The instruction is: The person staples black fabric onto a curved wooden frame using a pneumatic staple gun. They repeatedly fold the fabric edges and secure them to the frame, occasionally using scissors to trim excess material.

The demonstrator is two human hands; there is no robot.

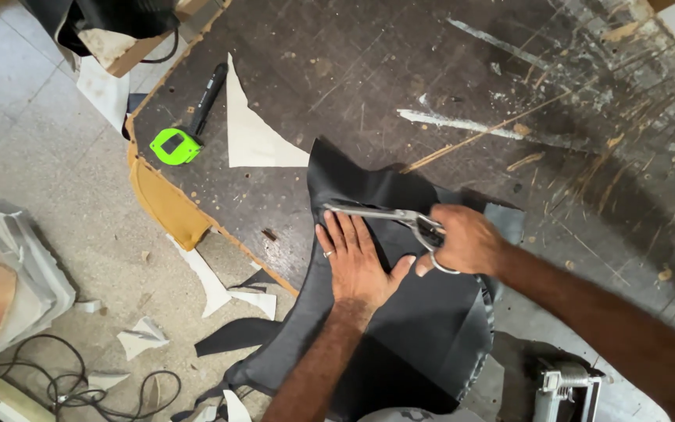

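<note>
A sheet of black fabric (423,312) lies over the near edge of a dark, scratched worktable (462,86) and hangs down toward the floor. My left hand (355,262) presses flat on the fabric with its fingers spread. My right hand (466,238) grips the handles of large metal scissors (388,213). Their blades point left across the fabric, just above my left fingertips.
A green tape measure (175,145), a black marker (208,97) and a white paper offcut (255,133) lie at the table's left corner. White and black scraps (220,289) and black cables (72,383) litter the floor. A metal tool (568,387) sits at the bottom right.
</note>
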